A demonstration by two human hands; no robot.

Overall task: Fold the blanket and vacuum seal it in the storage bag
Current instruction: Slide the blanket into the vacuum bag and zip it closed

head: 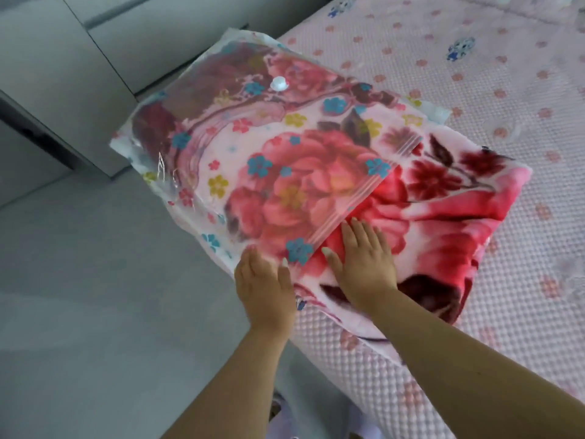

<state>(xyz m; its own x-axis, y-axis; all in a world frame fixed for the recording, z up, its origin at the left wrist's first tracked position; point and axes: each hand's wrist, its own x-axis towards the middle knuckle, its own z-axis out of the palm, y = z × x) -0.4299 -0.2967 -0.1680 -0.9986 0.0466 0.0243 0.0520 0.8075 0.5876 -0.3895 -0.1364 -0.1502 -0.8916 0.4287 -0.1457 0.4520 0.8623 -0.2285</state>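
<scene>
Red and pink flowers cover the folded blanket [443, 198], which lies on the bed [474, 74], most of it inside the clear storage bag [221, 147] and its near end sticking out of the bag's mouth. Right hand [364, 261] lies flat on the bare blanket, fingers straight. Left hand [262, 280] rests flat on the bag's near corner. A white valve [279, 83] sits on top of the bag. Grey cupboards [79, 58] stand beyond the bed's edge.
</scene>
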